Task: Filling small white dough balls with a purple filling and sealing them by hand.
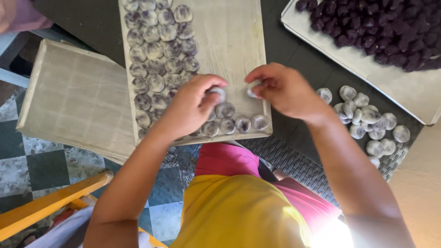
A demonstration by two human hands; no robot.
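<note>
The left hand [190, 108] has its grip closed on a pale dough-wrapped ball [217, 93], and the right hand [285, 89] pinches a second ball [252, 87]; both hover just above the wooden board [229, 41], over its near row of balls [234, 123]. That row sits close to the board's front edge, which overhangs the desk [294, 64], so a nudge could roll balls off. Set down too tight, soft balls may stick together.
</note>
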